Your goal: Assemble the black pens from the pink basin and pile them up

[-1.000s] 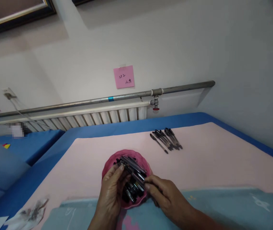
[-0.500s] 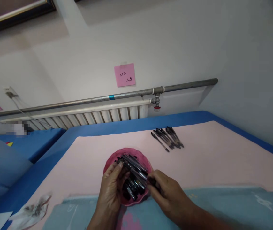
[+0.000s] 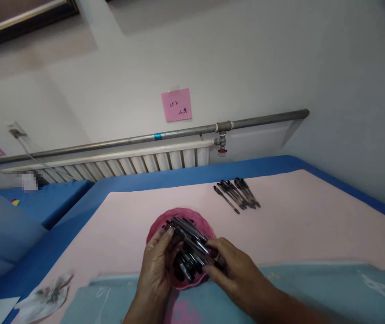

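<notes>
A round pink basket (image 3: 154, 223) with a wavy rim holds many black and clear pens (image 3: 189, 225). My left hand (image 3: 155, 265) is over its left side, thumb and fingers closed on the end of a dark pen (image 3: 187, 240) that slants down to the right. At the basket's right edge, my right hand (image 3: 234, 270) has its fingers closed around the other end of that pen. Its fingers hide that end, so I cannot see whether a cap is on it. Shorter black pieces (image 3: 185, 265) lie in the basket below the pen.
Several capped pens (image 3: 237, 193) lie side by side on the pink table covering (image 3: 296, 220) beyond the basket. A blue cloth (image 3: 314, 288) runs along the near edge. Crumpled white plastic (image 3: 48, 299) lies at lower left. A radiator (image 3: 151, 163) and pipe (image 3: 185, 132) line the wall.
My right hand's fingers have shifted and spread slightly at the pen's end. My left hand stays in place, and the laid-out pens are unchanged.
</notes>
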Tool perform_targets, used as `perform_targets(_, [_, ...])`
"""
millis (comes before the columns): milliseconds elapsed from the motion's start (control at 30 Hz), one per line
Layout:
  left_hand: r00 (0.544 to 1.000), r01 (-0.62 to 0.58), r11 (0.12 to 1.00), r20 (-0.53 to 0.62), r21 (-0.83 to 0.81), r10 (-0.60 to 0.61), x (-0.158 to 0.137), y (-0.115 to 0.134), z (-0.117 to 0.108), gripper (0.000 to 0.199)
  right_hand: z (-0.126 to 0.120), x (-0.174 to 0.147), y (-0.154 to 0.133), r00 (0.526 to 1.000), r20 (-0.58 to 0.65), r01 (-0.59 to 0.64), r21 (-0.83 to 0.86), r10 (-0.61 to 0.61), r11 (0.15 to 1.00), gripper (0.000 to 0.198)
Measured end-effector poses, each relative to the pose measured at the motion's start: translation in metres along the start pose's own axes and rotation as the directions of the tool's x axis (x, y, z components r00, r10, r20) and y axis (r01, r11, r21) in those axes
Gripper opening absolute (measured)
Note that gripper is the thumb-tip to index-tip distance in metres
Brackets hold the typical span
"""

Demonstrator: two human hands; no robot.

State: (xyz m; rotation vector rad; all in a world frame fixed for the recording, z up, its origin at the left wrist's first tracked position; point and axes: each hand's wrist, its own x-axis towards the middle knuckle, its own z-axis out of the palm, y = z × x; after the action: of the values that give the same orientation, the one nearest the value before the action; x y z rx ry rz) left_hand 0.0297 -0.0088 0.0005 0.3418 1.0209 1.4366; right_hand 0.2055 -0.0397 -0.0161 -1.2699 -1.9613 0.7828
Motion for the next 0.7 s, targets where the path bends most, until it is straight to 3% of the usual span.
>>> perform_targets(100, [1.0,0.001,1.0,-0.003,-0.002,-0.001,0.0007,-0.0002,-0.0009,0.017,0.0001,-0.0007,0.0003,1.0,0.002,0.014,-0.03,-0.014,0.999,0.01])
perform_targets(333, [1.0,0.003,1.0,-0.005,-0.003,-0.003,0.0014,-0.0003,-0.0025,0.018,-0.0002,-0.0005,-0.0003,0.999,0.036,-0.019,-0.013,0.019,1.0,0.019])
perform_targets(433, [1.0,-0.003,1.0,-0.001,-0.006,0.003,0.0004,0.0,-0.0018,0.021,-0.0003,0.0001,0.0012,0.998,0.037,-0.048,0.002,0.048,0.999,0.012])
perform_targets(533, [1.0,0.0,1.0,0.017,0.0,0.0,-0.0005,-0.0001,-0.0011,0.022,-0.001,0.0006,0.0006,0.997,0.064,-0.054,0.022,0.053,0.998,0.021])
perform_targets(700, [1.0,0.009,1.0,0.02,0.009,-0.009,-0.0016,0.0001,0.0004,0.023,-0.0011,0.0009,-0.0021,0.997,0.066,-0.023,-0.051,0.027,0.998,0.016])
